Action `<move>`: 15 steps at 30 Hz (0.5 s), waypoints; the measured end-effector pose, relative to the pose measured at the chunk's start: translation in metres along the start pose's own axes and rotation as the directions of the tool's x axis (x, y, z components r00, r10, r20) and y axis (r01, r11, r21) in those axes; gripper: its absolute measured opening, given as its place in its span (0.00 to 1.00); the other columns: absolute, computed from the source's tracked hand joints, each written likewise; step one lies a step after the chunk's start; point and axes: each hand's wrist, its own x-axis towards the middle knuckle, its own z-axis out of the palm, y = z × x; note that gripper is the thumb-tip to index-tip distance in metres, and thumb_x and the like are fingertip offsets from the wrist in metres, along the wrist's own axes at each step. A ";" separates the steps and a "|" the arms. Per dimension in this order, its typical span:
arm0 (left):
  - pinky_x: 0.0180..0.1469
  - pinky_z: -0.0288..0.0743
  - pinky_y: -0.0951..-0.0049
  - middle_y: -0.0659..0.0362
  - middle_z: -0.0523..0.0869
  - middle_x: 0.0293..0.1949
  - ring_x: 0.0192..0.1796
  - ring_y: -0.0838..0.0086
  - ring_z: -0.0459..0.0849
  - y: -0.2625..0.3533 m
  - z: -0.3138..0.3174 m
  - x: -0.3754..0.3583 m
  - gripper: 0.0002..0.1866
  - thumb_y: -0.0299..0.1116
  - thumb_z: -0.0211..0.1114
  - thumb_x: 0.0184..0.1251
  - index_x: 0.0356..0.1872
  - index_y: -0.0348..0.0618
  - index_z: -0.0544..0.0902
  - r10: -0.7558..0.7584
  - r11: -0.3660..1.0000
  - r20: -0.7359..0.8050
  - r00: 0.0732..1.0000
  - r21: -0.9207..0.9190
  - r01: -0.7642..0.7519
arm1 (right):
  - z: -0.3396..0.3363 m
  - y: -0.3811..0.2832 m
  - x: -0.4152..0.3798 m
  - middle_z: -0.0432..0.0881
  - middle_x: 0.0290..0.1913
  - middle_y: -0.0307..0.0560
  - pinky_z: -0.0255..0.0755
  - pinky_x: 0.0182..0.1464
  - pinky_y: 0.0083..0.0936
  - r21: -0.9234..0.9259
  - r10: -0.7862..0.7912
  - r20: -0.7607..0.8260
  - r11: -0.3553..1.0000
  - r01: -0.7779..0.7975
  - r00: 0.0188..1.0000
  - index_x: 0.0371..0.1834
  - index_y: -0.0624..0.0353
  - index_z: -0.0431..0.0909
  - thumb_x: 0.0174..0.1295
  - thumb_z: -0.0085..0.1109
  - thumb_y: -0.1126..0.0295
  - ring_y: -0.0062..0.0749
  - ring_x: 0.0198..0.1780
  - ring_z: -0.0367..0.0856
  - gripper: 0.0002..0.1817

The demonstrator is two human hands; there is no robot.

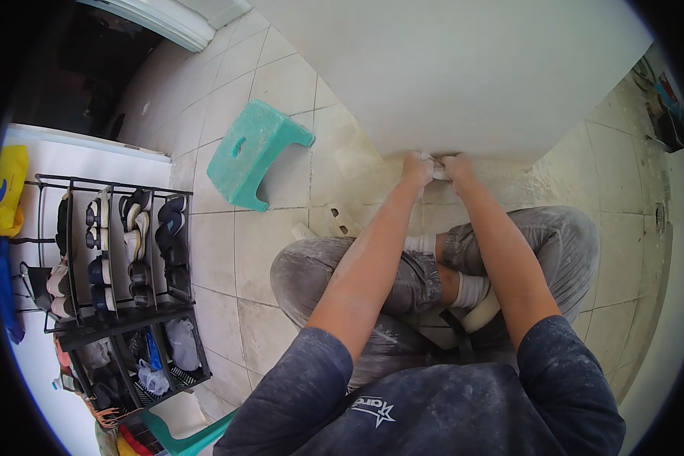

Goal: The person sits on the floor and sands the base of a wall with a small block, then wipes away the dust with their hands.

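Both my arms reach forward to the foot of a white wall panel [471, 68], where it meets the floor. My left hand [417, 168] is closed, with dusty fingers, close to the panel's lower edge. Right beside it, my right hand [458, 168] is also closed. A small whitish piece [438, 170] shows between the two hands; its kind is too small to make out. Pale dust coats the hands and the grey trousers [547, 243] over my crossed legs.
A green plastic stool [258, 148] stands left of the panel on the tiled floor [270, 251]. A black rack [121, 258] of shoes and bags lines the left wall. Part of another green stool [182, 437] shows at lower left. Whitish dust [543, 186] lies along the panel's base.
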 end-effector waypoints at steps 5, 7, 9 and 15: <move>0.18 0.63 0.74 0.58 0.74 0.20 0.21 0.75 0.72 0.016 0.006 -0.012 0.06 0.21 0.52 0.53 0.25 0.35 0.77 0.015 0.999 -0.069 0.997 -0.039 -0.018 | -0.001 -0.030 -0.034 0.75 0.35 0.62 0.67 0.28 0.36 0.038 -0.051 -0.063 0.998 0.054 0.997 0.38 0.75 0.72 0.47 0.52 0.73 0.42 0.33 0.75 0.16; 0.18 0.62 0.74 0.59 0.74 0.19 0.20 0.75 0.71 0.015 0.003 -0.009 0.05 0.21 0.52 0.51 0.23 0.35 0.77 0.035 0.997 -0.063 0.997 -0.062 -0.039 | -0.001 -0.019 -0.028 0.76 0.36 0.63 0.68 0.29 0.37 0.010 -0.035 -0.035 0.999 0.035 0.999 0.38 0.75 0.72 0.47 0.52 0.73 0.42 0.33 0.76 0.17; 0.17 0.61 0.73 0.59 0.73 0.18 0.19 0.75 0.71 0.004 0.000 -0.009 0.05 0.20 0.52 0.50 0.21 0.35 0.76 0.004 0.998 -0.034 0.999 -0.057 -0.006 | -0.002 -0.014 -0.022 0.76 0.37 0.64 0.68 0.30 0.37 0.013 -0.005 0.024 1.000 0.005 1.000 0.38 0.75 0.72 0.46 0.52 0.73 0.42 0.34 0.76 0.17; 0.15 0.56 0.72 0.61 0.70 0.14 0.15 0.76 0.66 0.021 0.005 -0.010 0.06 0.19 0.51 0.48 0.16 0.37 0.74 0.033 0.998 -0.028 0.999 -0.056 -0.034 | -0.001 -0.028 -0.038 0.74 0.37 0.57 0.69 0.25 0.30 0.026 -0.115 -0.062 0.993 0.117 0.991 0.40 0.75 0.69 0.52 0.51 0.77 0.36 0.32 0.76 0.13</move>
